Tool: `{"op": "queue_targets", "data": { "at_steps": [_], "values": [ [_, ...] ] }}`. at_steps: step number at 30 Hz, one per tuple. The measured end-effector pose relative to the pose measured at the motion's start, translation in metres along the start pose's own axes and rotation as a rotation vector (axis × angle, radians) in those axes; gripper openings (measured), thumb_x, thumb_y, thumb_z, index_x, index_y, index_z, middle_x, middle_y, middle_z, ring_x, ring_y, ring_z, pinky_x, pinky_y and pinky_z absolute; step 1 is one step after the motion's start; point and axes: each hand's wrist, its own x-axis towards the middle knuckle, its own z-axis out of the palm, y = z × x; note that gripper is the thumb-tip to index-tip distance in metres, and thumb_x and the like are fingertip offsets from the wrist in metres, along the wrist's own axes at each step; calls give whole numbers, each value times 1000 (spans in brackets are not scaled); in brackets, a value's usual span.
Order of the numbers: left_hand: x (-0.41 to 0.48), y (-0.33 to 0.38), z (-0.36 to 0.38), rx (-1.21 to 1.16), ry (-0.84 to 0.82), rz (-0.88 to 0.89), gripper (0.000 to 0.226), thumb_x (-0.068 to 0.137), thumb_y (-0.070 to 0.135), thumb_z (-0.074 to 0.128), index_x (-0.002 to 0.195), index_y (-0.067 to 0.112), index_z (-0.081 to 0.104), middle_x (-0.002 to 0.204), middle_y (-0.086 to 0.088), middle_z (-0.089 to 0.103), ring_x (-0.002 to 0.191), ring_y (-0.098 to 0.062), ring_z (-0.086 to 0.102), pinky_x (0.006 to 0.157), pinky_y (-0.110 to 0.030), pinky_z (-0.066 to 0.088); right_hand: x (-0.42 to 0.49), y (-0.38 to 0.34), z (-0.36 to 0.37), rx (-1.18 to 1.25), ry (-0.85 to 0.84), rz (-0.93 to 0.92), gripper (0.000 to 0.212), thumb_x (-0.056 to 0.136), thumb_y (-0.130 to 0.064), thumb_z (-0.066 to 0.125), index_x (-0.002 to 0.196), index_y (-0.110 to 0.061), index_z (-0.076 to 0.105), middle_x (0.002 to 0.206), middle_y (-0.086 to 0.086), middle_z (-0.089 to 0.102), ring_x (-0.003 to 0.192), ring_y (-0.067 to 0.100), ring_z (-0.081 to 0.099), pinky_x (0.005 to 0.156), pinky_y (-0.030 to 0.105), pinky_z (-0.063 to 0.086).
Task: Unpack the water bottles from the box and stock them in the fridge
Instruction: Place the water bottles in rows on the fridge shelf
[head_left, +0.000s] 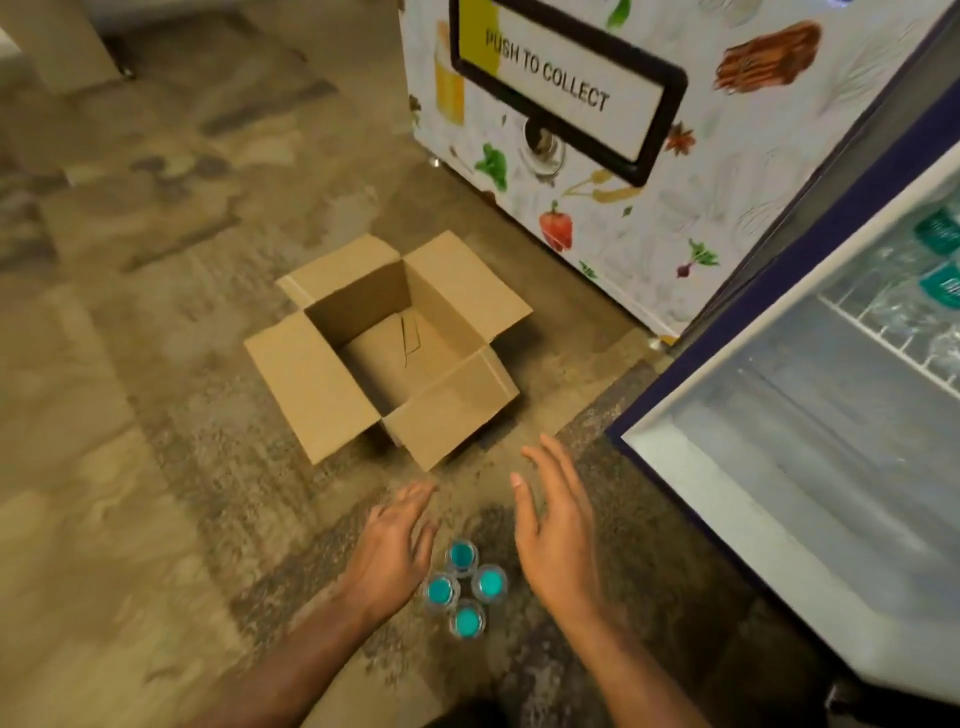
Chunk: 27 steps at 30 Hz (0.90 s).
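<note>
Several clear water bottles (464, 587) with teal caps stand upright in a tight cluster on the floor, seen from above. My left hand (393, 545) hovers just left of them, fingers straight and holding nothing. My right hand (556, 530) hovers just right of them, fingers spread and empty. Beyond the hands sits the cardboard box (311, 384) with its flaps folded out and nothing visible inside. The fridge (769, 519) stands open at the right, with more teal-labelled bottles (935, 260) lying on a wire shelf.
A vending machine (649, 197) printed with vegetables and a "PUSH TO COLLECT" flap stands behind the box. The fridge's dark blue side wall (753, 312) runs between it and the fridge interior. Mottled brown carpet (156, 364) covers the floor to the left.
</note>
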Motion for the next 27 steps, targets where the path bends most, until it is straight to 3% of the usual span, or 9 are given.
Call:
{"op": "queue_targets", "data": {
  "at_steps": [3,6,12,20,27],
  "values": [
    [-6,-13,17,27,-229,-61,60,105,46,53,160,34,32,165,10,36,149,-14,37,124,-44,30,-16,30,27,-83,-121,51,45,100,-39,47,142,-25,45,156,-6,34,143,11,31,109,27,38],
    [-6,-22,35,3,-355,-97,68,101,53,56,161,36,28,167,9,32,151,-15,36,125,-47,29,-35,54,50,-95,-250,156,51,98,-39,52,146,-26,39,154,-7,35,140,11,35,112,34,40],
    [6,-28,60,-13,-459,-167,64,101,37,65,157,32,36,161,2,44,142,-19,49,116,-39,42,-63,90,82,-120,-459,392,65,95,-33,61,151,-25,30,152,-7,39,137,13,42,110,35,41],
    [22,-28,82,36,-397,-204,56,96,24,72,149,29,53,150,4,57,134,-18,56,108,-34,47,-73,111,115,-88,-437,396,46,91,-21,65,135,-28,52,132,-13,56,111,5,56,95,28,51],
    [35,-39,93,-45,-445,-228,56,90,27,80,142,35,60,146,11,61,124,-11,62,101,-31,53,-79,129,132,-14,-362,435,49,87,-17,69,132,-31,55,126,-18,60,109,2,59,93,25,53]
  ]
}}
